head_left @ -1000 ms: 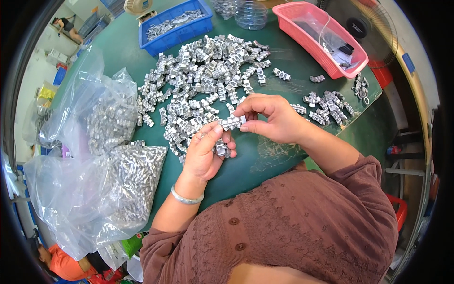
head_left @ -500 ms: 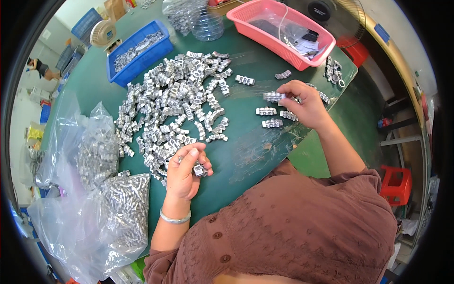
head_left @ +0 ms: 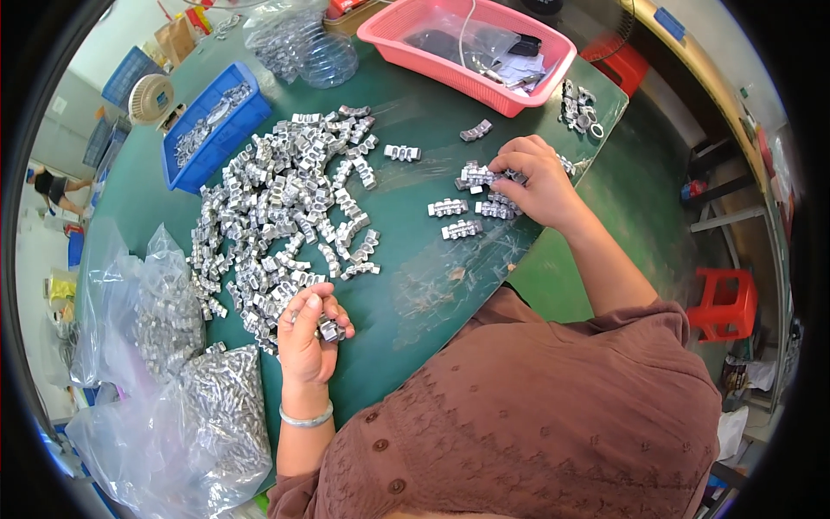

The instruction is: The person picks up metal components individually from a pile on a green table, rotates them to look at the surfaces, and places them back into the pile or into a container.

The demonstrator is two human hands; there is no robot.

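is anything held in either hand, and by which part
Left hand: at least one silver metal piece, in curled fingers; the part gripped is hidden. Right hand: fingertips at the right end of a silver strip; whether gripped cannot be told.

Heap of parts (head_left: 264, 195) on table (head_left: 424, 298), bags (head_left: 225, 402) at left.

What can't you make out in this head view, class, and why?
- How many metal pieces the left hand holds: head view, hidden by its own grip.
- Whether the right hand grips or only touches the metal block: head view, the hand hides the contact.
- The whole black fan hub: head view, cut off by the upper edge.
- Much of the floor in the pink basket: head view, covered by a clear bag.
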